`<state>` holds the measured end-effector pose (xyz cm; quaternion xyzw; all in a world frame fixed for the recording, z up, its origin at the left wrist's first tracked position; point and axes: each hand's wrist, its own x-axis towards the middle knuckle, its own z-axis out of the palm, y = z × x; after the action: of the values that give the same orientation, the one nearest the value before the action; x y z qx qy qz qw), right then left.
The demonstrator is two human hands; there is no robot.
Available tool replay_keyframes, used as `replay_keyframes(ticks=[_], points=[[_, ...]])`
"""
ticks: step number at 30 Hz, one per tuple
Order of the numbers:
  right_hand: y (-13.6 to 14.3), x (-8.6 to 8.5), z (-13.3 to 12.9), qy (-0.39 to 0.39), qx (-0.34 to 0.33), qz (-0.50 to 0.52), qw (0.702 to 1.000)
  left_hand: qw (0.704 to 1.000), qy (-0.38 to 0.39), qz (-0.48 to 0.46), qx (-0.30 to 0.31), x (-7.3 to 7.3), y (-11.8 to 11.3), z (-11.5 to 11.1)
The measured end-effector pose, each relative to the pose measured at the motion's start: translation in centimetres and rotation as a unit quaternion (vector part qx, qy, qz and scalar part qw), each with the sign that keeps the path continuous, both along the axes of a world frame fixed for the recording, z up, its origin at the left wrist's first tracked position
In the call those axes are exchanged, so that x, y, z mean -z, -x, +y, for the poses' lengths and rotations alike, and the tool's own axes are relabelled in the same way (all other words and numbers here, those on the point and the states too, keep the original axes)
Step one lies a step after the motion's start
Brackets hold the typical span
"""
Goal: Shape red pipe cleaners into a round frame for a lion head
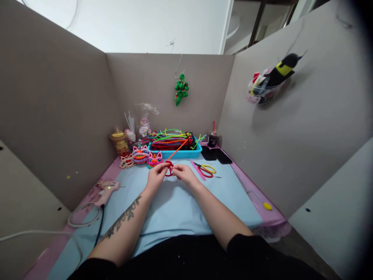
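A small red looped piece (pixel 169 172) is pinched between my two hands above the blue cloth. My left hand (pixel 157 174) has its fingers closed on the left side of it, while my right hand (pixel 183 173) pinches its right side. An orange stem (pixel 178 150) slants up and right from just above my hands. Just behind my hands sits a pink and orange cat-eared craft face (pixel 154 158), with a purple one (pixel 140 154) and a cream and red one (pixel 127 160) to its left. The fingertips are too small to show fine detail.
A blue tray (pixel 189 154) of colourful stems stands at the back. Scissors (pixel 205 169) lie right of my hands, near black phone-like slabs (pixel 216 154) and a dark drink cup (pixel 213 139). At left are a pink glue gun (pixel 107 193) with cables and a yellow-lidded cup (pixel 120 142).
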<state>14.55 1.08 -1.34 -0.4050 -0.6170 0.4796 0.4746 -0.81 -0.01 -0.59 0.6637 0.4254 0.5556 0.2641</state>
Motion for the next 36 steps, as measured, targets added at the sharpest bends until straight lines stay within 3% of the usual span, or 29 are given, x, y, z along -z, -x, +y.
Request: replay_keyframes(ticks=[8, 15, 22, 36], points=[[0.0, -0.7, -0.9, -0.105, 0.089, -0.118, 0.983, 0.999, 0.005, 0.018, 0.028, 0.1, -0.1, 0.1], [0.2, -0.2, -0.9, -0.129, 0.152, -0.176, 0.964, 0.998, -0.002, 0.048, 0.042, -0.1, -0.3, -0.3], [0.2, -0.6, -1.1, -0.082, 0.135, -0.140, 0.977, 0.999, -0.002, 0.048, 0.020, -0.5, -0.4, -0.7], [0.5, -1.0, -1.2, -0.081, 0.095, -0.090, 0.988, 1.000, 0.013, 0.006, 0.015, -0.6, -0.4, -0.6]])
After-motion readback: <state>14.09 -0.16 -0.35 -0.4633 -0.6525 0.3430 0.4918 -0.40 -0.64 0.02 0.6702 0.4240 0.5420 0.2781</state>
